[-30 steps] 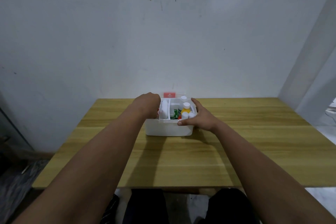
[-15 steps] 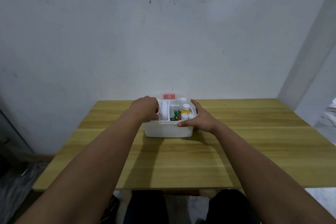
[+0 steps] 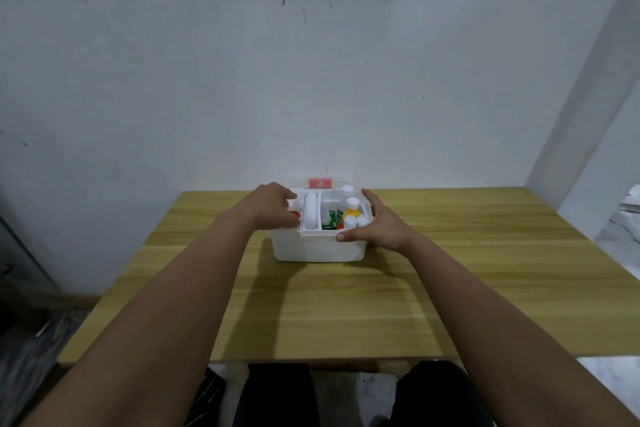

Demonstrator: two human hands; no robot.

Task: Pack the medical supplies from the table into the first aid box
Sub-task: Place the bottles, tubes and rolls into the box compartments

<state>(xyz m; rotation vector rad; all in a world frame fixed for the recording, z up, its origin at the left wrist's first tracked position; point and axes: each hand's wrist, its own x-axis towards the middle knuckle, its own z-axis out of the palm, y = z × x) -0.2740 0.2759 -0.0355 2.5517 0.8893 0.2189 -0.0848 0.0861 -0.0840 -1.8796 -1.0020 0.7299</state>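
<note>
The white first aid box [image 3: 317, 250] stands at the far middle of the wooden table [image 3: 346, 305], its clear lid with a red label [image 3: 320, 183] tipped open behind it. Inside are a white divider tray with a handle [image 3: 310, 215], a yellow bottle with a white cap [image 3: 350, 210], white bottles [image 3: 350, 222] and a green packet [image 3: 325, 222]. My left hand [image 3: 268, 206] curls down over the box's left end, with a small white and red item [image 3: 294, 213] at its fingertips. My right hand [image 3: 377, 225] clasps the box's right side, thumb on the front rim.
A stained white wall rises right behind the table's far edge. A white pillar stands at the right. My dark-trousered legs show below the near edge. Floor clutter lies at the far left.
Both hands stay on the box. My left hand has edged slightly, so the white and red item now shows under its fingers.
</note>
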